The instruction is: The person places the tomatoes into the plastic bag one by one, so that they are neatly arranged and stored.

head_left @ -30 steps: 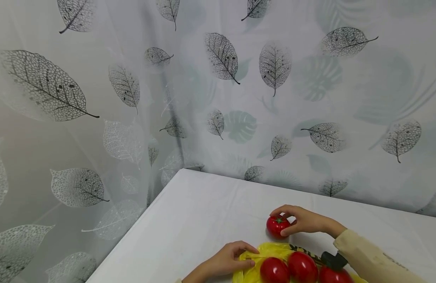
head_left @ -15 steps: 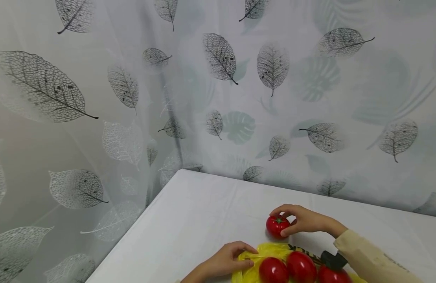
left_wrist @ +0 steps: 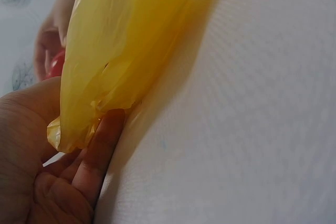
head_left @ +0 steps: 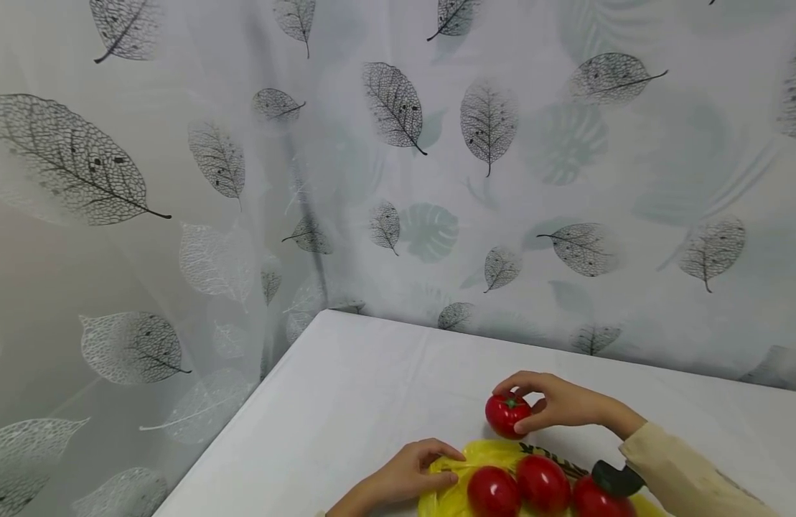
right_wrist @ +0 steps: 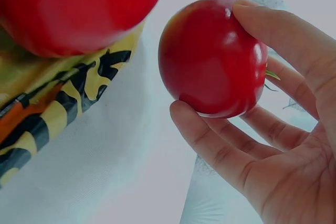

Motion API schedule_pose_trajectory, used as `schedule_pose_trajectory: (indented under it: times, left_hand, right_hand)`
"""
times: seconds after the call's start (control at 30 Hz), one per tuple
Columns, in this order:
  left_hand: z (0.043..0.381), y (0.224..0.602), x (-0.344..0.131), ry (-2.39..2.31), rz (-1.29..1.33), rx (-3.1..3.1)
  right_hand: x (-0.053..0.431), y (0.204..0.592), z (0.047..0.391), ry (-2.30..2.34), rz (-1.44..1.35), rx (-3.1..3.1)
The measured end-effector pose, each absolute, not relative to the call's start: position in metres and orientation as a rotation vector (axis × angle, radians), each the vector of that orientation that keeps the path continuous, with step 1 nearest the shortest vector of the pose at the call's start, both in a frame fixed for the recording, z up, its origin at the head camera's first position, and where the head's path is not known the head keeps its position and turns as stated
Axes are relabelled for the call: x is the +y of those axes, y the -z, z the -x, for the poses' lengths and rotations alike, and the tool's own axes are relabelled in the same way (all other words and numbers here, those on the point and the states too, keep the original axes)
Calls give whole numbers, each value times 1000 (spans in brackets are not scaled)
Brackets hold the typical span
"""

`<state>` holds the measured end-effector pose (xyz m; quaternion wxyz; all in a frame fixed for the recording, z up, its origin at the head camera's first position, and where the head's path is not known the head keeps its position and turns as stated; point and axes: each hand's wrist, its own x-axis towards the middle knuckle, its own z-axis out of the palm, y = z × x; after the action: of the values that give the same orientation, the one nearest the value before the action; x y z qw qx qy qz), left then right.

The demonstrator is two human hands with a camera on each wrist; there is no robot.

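My right hand grips a shiny red tomato with a green stem top, thumb and fingers around its sides. In the right wrist view this tomato shows clearly between the fingertips. At the lower middle of the head view, my left hand holds the near-left edge of a yellow plastic bag. Crumpled film of the bag lies between thumb and fingers in the left wrist view. On the bag sit more red round fruits: one at left, one in the middle, one at right.
A white-covered table stretches to the left and behind the hands. Behind it hangs a leaf-printed curtain. A dark rounded piece sits by the right sleeve, over the right-hand fruit. The bag carries black printing.
The head view has turned slightly, so the background shifts left. The gripped tomato and right hand move a little rightward relative to the bag. The left hand keeps its place on the bag.
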<state>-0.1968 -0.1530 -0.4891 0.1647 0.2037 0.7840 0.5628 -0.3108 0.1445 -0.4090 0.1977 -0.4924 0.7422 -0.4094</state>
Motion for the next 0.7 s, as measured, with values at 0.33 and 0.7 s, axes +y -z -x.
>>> schedule_pose_trajectory:
  times: [0.33,0.7]
  left_hand:
    - [199,491,-153,-1623,-645,2247]
    - [202,493,-151,-1629,-693,2254]
  right_hand:
    - [153,402,297,1139,1393,2069]
    - [167,398,282,1203,1422,2024]
